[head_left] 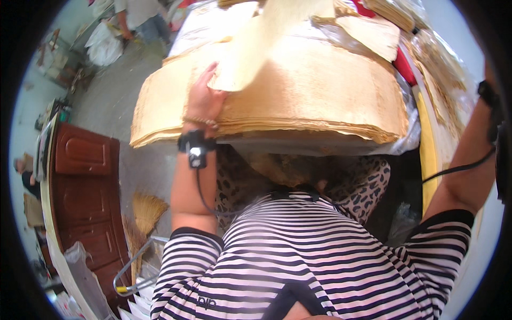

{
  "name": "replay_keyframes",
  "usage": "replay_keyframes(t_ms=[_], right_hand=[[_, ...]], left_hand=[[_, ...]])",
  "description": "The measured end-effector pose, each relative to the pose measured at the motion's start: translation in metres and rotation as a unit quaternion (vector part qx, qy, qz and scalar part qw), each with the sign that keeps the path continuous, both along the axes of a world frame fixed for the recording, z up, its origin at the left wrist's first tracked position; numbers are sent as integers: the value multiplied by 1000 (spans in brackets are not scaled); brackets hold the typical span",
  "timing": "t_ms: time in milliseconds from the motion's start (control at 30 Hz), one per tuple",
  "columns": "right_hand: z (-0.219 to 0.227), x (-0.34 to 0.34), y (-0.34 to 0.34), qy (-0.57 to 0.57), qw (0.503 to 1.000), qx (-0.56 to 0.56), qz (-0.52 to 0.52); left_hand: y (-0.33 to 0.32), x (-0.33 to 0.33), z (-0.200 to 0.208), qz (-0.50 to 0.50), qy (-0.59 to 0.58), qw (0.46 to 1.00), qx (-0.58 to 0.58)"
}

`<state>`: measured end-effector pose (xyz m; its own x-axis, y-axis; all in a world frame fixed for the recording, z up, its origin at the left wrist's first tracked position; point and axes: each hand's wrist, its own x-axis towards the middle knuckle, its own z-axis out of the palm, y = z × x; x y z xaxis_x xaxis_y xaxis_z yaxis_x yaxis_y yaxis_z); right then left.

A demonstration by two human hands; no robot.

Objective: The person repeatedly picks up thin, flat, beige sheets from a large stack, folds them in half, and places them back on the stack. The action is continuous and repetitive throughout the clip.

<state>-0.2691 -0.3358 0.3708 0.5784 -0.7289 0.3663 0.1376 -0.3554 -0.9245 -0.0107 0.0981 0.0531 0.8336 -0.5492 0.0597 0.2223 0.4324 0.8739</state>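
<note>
My left hand is at the near left corner of a thin tan sheet, its thumb and fingers at the edge, pinching it. This sheet is raised and curves away toward the far side, its surface washed out by light. Beneath it lies a broad stack of similar thin tan sheets with ragged, layered edges; whether they are wood veneer or something else I cannot tell. My right forearm reaches up along the right side, and the hand beyond its wristband is cut off at the picture's edge.
More tan sheets and plastic-wrapped bundles lie at the far right. A yellow-edged board runs along the right. On the left stand a reddish-brown wooden cabinet and a straw broom. Another person stands at the far left.
</note>
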Motion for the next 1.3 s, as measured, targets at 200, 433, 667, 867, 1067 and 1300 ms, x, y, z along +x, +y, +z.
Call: replay_keyframes(t_ms=[200,433,667,867,1067,1300], right_hand=[[-196,-60,1,13,955,283,-86],[-326,-100,71,32,927,344,-149],[-315,-91,139,54,969,229,-77],[-311,-78,173,117,928,352,-24],[-325,-79,200,90,933,347,42],[-339,-75,208,44,933,348,80]], left_hand=[[37,-40,11,21,88,991,97],[20,-25,-3,212,-128,914,321],[75,8,-16,317,-112,936,107],[89,30,-33,315,-95,892,309],[36,8,24,417,-328,805,264],[-89,-131,89,310,-679,601,285]])
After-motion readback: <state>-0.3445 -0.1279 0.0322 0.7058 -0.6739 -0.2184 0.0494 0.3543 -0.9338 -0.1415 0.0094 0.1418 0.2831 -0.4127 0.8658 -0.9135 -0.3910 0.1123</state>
